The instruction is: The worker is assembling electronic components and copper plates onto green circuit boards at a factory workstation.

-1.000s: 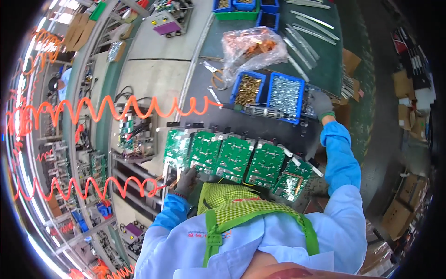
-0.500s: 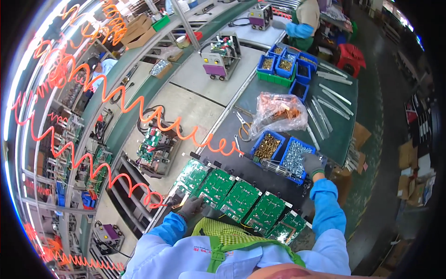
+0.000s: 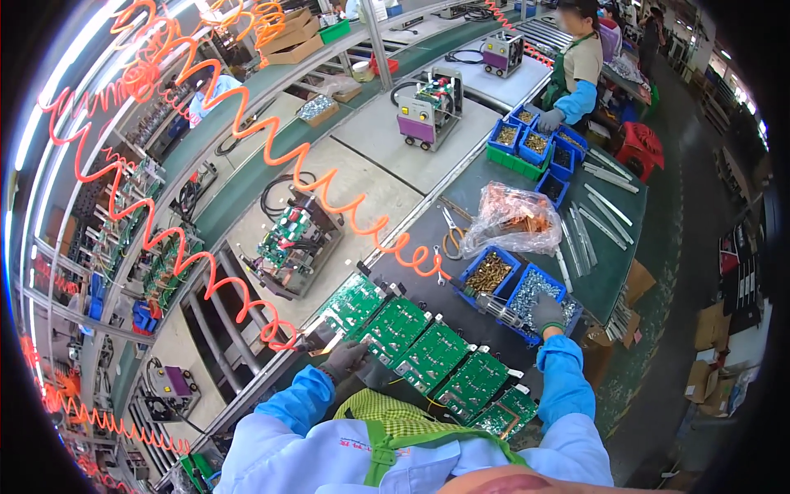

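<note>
1. Head view, counts: five green circuit boards (image 3: 431, 356) lie in a row on the near counter (image 3: 421, 290); just beyond, right, stand one brass-filled blue bin (image 3: 506, 255) and one silver-filled blue bin (image 3: 550, 276).
2. The right hand (image 3: 547, 313) has its fingers down at the silver pieces.
3. The left hand (image 3: 346, 359) is at the boards' near-left edge, fingers bent.
4. Both hands' fingertips are unclear: I cannot tell spread or grip.

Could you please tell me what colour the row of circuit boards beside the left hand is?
The circuit boards are green, showing best in the head view.
</note>
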{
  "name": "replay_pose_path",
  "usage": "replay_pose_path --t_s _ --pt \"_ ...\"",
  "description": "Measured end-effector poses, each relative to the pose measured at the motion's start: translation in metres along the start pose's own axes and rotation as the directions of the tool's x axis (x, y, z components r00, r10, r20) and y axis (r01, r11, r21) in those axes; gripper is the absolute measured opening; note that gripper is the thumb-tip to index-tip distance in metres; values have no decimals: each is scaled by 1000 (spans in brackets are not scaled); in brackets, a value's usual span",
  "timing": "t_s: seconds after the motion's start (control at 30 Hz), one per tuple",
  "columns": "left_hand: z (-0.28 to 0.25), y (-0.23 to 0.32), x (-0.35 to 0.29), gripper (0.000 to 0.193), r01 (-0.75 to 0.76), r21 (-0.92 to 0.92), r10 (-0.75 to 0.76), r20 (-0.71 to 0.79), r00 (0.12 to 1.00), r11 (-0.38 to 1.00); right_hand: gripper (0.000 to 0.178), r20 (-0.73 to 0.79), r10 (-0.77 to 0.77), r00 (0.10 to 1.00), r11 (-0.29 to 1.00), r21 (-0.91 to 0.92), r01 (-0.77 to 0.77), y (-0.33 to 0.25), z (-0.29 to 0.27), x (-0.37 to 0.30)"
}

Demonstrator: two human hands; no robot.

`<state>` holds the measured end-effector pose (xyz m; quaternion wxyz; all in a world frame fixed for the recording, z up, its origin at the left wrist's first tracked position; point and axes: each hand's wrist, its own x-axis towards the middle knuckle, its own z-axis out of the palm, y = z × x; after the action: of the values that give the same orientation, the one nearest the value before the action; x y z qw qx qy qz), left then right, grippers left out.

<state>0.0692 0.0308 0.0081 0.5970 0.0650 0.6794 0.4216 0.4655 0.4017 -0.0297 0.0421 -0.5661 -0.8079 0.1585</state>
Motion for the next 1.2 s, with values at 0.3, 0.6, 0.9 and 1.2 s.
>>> replay_pose_path --t_s 0.3,0.6,0.9,1.2 --pt "2 13 -16 22 -28 -139 48 141 989 990 19 -275 -88 957 897 397 197 -116 -146 -53" --pt "-6 -8 -2 18 -136 -330 220 231 948 934 21 -136 -594 793 639 520 568 -354 -43 -166" --pt "-18 -17 16 21 -890 255 741 493 456 378 23 128 -559 819 798 350 490 -372 59 -153" --pt "-25 -9 15 23 -888 443 730 566 384 123 21 69 -577 814 775 360 519 -365 62 -157"
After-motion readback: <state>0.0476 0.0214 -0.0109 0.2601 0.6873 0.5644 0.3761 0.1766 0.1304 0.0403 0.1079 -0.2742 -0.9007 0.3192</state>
